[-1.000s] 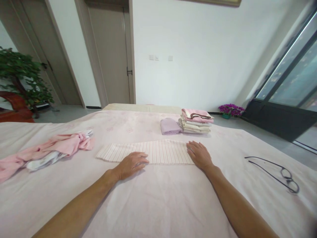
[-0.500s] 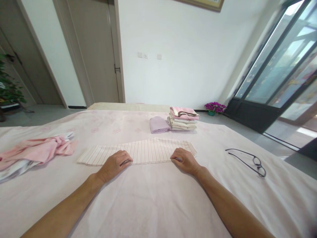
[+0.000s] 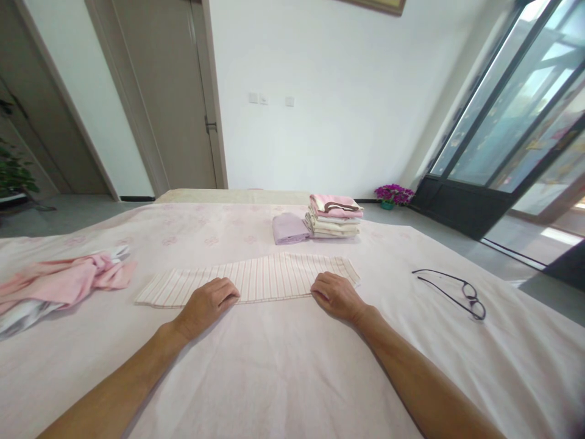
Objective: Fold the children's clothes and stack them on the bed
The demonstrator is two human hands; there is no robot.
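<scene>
A cream pair of pants with thin pinkish stripes (image 3: 265, 277) lies flat across the bed, folded lengthwise into a long strip. On its near edge, left of the middle, my left hand (image 3: 210, 302) is closed with curled fingers gripping the fabric. My right hand (image 3: 336, 296) is closed on the same edge closer to the right end. The fingertips of both hands are partly hidden beneath the knuckles. Just beyond the pants are a folded lilac garment (image 3: 290, 228) and, touching it, a stack of folded clothes (image 3: 336, 218) with a pink piece on top.
Crumpled pink and white clothes (image 3: 68, 283) lie at the left. Black-framed glasses (image 3: 470, 299) rest on the pale pink bedsheet (image 3: 256, 378) at the right. Past the bed are a white wall, a door (image 3: 159, 91), purple flowers (image 3: 393, 195) and a dark-framed glass door (image 3: 484, 146).
The view has shifted slightly, so everything sits a little further left. Both hands remain on the near edge of the pants, with their fingers curled slightly differently.
</scene>
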